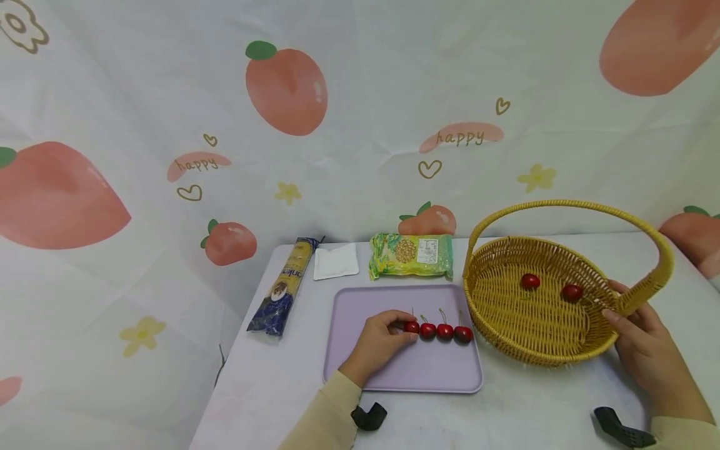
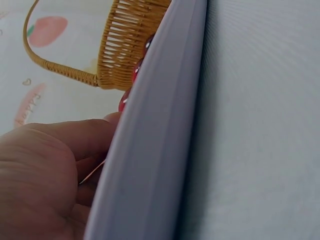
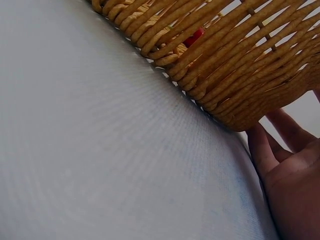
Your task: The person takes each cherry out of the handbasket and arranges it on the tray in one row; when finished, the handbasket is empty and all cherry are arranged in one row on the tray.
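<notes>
On the lavender tray (image 1: 419,375), several dark red cherries with stems stand in a row. My left hand (image 1: 378,342) pinches the leftmost cherry (image 1: 412,327) between thumb and fingers, over the tray's middle. In the left wrist view the tray's edge (image 2: 145,130) hides the fingertips. To the right stands a woven basket (image 1: 534,360) with a tall arched handle, holding two cherries, one near its middle (image 1: 530,282) and one nearer its right side (image 1: 572,293). My right hand (image 1: 647,344) grips the basket's right rim by the handle base, thumb over the edge.
Behind the tray lie a green and yellow bag (image 1: 411,257) and a white packet (image 1: 335,261). A long blue and yellow pack (image 1: 285,287) lies at the table's left edge. A fruit-printed cloth (image 1: 360,175) hangs behind the table.
</notes>
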### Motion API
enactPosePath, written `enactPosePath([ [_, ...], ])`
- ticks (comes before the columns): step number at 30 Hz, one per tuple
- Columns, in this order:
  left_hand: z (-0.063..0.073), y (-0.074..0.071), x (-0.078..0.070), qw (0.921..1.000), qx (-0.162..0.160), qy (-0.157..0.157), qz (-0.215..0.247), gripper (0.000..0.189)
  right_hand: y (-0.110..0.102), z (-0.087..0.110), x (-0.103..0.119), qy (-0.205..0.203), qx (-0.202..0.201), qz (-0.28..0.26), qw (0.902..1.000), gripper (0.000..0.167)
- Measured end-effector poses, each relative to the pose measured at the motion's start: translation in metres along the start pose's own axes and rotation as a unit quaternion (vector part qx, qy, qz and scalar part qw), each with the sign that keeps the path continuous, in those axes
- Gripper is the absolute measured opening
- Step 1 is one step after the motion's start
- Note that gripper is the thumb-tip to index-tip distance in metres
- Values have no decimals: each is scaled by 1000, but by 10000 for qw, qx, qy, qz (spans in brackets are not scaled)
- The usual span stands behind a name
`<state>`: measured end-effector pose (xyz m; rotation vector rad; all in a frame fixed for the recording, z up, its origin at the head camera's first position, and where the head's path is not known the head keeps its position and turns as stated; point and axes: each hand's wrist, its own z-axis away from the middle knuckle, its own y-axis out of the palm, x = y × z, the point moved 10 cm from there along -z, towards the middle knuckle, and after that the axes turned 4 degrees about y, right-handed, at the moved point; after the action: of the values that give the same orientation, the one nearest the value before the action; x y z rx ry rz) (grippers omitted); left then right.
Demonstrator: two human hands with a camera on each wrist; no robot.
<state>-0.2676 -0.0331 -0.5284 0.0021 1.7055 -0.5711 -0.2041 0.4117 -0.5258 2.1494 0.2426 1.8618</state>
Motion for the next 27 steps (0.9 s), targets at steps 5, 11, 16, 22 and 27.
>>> enactPosePath([
  [5, 0, -1, -3, 9993, -75, 128, -357, 23, 0, 1, -1, 82, -81, 58, 9999, 63],
  [11, 0, -1, -3, 9979, -115, 195, -615, 22, 0, 2, -2, 194, -167, 90, 9996, 63],
  [16, 0, -2, -6, 9967, -103, 229, -774, 22, 0, 3, -3, 227, -212, 81, 9995, 63],
  [22, -1, -2, -6, 9953, -84, 324, -908, 25, 0, 3, -2, 192, -190, 31, 9996, 63],
  [27, 0, -2, -6, 9950, -79, 319, -939, 25, 0, 3, -4, 262, -223, 108, 9993, 63],
])
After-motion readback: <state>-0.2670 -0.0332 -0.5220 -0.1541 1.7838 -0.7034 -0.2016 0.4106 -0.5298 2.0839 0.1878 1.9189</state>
